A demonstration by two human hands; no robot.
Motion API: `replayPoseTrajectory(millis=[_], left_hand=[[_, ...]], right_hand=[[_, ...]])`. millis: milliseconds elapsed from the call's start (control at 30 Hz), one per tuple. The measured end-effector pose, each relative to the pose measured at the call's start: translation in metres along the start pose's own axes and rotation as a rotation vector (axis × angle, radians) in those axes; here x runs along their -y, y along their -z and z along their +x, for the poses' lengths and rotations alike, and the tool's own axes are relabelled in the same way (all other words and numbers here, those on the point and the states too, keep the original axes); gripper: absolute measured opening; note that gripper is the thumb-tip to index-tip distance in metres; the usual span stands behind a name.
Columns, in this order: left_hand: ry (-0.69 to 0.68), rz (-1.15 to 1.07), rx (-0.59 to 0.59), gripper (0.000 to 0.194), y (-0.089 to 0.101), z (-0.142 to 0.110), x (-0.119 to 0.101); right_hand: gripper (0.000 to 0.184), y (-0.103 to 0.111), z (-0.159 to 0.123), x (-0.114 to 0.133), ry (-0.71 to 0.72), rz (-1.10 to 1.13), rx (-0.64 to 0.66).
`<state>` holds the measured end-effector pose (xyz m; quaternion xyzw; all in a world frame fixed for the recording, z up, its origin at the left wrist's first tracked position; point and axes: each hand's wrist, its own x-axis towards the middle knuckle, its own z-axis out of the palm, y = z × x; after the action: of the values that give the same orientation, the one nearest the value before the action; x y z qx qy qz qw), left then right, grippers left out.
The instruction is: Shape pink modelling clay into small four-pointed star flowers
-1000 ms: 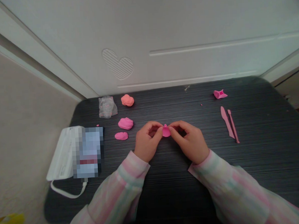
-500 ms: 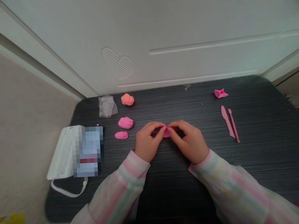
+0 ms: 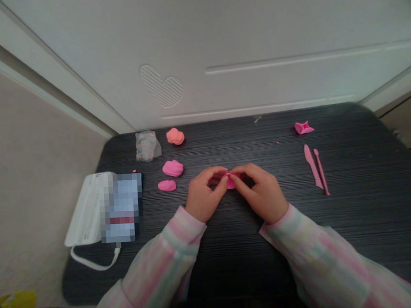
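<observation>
A small pink clay piece point(image 3: 230, 181) is pinched between the fingertips of both hands above the dark striped table point(image 3: 365, 173). My left hand point(image 3: 204, 194) grips it from the left with thumb and fingers closed. From the right, my right hand point(image 3: 261, 192) pinches the same piece. Most of the clay is hidden by the fingers. Both wrists wear pastel striped sleeves.
Two pink clay lumps point(image 3: 172, 168) point(image 3: 167, 185) lie left of the hands, with an orange lump point(image 3: 175, 136) and a clear wrapper point(image 3: 147, 146) behind. A folded pink clay shape point(image 3: 303, 127) and two pink modelling tools point(image 3: 312, 166) lie right. A white packet point(image 3: 91, 208) sits at the left edge.
The fingers have closed tighter around the pink piece, folding it smaller so less of it shows. Both hands stay in the same place.
</observation>
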<state>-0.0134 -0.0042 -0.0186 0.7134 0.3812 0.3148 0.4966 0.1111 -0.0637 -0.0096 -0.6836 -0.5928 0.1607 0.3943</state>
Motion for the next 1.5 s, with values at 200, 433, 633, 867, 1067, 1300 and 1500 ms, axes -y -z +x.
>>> replayPoseTrajectory(millis=[200, 433, 633, 867, 1067, 1300, 1500], left_hand=[[-0.048, 0.109, -0.023, 0.011, 0.0012, 0.0009, -0.0013], [-0.129, 0.262, -0.033, 0.008, 0.0017, 0.0007, -0.0034], [-0.156, 0.354, -0.050, 0.008, 0.0006, -0.0010, -0.0028], [-0.257, 0.447, -0.057, 0.009, 0.0004, -0.0019, 0.0006], [-0.279, 0.444, -0.016, 0.013, 0.0016, -0.0011, 0.0015], [-0.217, 0.441, -0.024, 0.013, 0.0009, 0.0001, 0.0012], [-0.189, 0.374, -0.058, 0.014, 0.0016, -0.0009, 0.0004]], right_hand=[[0.009, -0.0004, -0.0009, 0.0014, 0.009, 0.039, 0.004], [0.007, -0.0001, -0.0006, 0.0012, 0.052, -0.006, 0.018], [0.018, -0.0031, -0.0036, -0.0025, 0.115, -0.104, -0.052], [0.014, -0.0047, -0.0045, -0.0027, 0.172, -0.166, -0.036], [0.014, -0.0044, -0.0044, -0.0025, 0.155, -0.122, -0.042], [0.010, -0.0039, -0.0024, -0.0029, 0.127, -0.096, -0.073], [0.013, -0.0051, -0.0041, -0.0013, 0.164, -0.094, -0.055]])
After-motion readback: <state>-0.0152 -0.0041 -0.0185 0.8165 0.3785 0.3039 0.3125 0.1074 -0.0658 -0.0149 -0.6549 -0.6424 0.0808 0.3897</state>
